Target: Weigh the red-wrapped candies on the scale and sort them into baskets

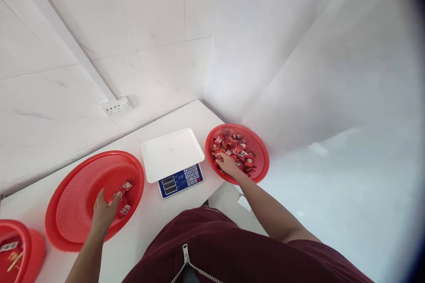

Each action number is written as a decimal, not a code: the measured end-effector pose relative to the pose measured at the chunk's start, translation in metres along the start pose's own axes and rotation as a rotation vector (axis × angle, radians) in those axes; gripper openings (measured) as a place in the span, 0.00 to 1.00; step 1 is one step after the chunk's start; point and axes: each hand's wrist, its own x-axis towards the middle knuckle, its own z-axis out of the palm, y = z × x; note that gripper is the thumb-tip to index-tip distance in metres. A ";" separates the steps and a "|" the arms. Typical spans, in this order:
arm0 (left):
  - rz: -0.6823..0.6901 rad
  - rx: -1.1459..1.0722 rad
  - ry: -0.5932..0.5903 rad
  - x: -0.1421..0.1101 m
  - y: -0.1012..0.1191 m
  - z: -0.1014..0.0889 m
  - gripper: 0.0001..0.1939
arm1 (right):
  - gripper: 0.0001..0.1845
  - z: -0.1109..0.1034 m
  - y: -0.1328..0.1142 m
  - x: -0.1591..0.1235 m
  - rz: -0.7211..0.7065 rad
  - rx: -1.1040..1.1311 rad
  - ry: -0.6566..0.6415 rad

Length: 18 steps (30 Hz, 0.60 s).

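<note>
My left hand (105,210) is inside a large red mesh basket (71,203), thumb and fingers apart. Just beyond its fingertips, a few small red wrapped packets (126,186) lie on the basket's right side. My right hand (227,164) reaches into a second red basket (261,152), which holds a heap of small red wrapped packets (237,143). Its fingers are curled and pinched at the left edge of the heap, on what looks like one packet; the fingers partly hide it. Between the baskets stands a digital scale (181,180) with a bare white weighing tray (171,152).
A third red basket (35,247), cut off at the lower left, holds red packaging. All stand on a white table (186,117) against a tiled wall. A socket strip (116,106) is fixed on the wall. The right basket sits at the table's right edge.
</note>
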 end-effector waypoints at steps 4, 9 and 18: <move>0.067 0.076 -0.027 -0.010 0.006 0.012 0.39 | 0.40 -0.007 0.037 0.009 0.206 -0.075 -0.060; 0.165 0.055 -0.038 -0.018 0.047 0.025 0.33 | 0.54 0.022 0.051 0.031 0.463 -0.248 -0.137; 0.358 -0.169 -0.214 -0.033 0.065 0.058 0.27 | 0.32 0.027 0.063 0.033 0.263 -0.434 -0.014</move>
